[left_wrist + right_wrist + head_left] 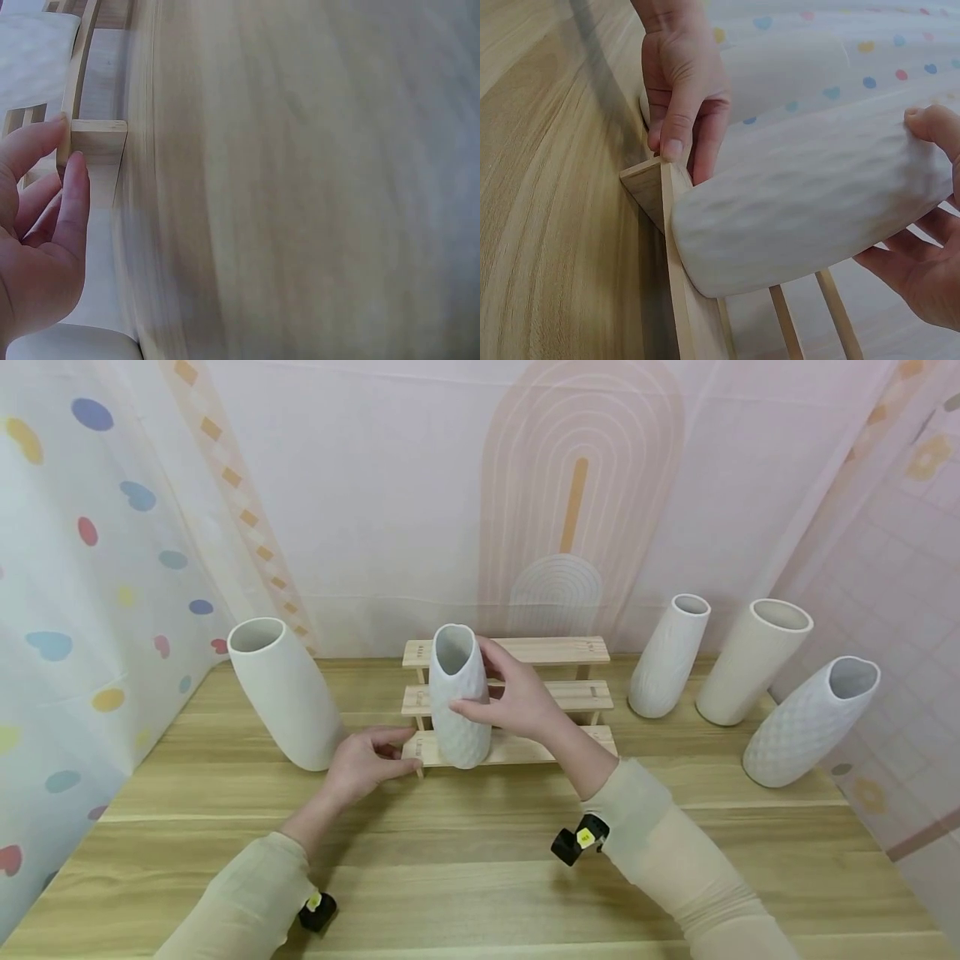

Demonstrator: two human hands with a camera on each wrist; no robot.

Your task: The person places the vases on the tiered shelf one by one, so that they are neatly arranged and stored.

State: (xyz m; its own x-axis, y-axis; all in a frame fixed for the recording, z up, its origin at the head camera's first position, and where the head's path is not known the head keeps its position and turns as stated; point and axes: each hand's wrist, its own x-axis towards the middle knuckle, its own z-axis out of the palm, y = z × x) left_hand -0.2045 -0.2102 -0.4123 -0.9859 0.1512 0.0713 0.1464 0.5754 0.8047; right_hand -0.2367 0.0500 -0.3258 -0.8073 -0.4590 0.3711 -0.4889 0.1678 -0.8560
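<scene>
A white dimpled vase [460,718] with a wavy rim stands upright at the left part of the lowest step of a three-tier wooden rack [525,747]. My right hand [517,697] grips its upper body, thumb in front and fingers behind; the right wrist view shows the vase base [705,240] right at the step's board. With my left hand [367,764] I pinch the left end of that lowest step, and the left wrist view shows thumb and fingertips on either side of the board edge [66,142].
Close to my left hand stands a tall smooth white vase [288,702]. On the right are a ribbed white vase [667,660], a plain cylindrical vase [750,664] and a quilted-pattern vase [806,727]. A patterned curtain [360,510] hangs behind the wooden table [480,877].
</scene>
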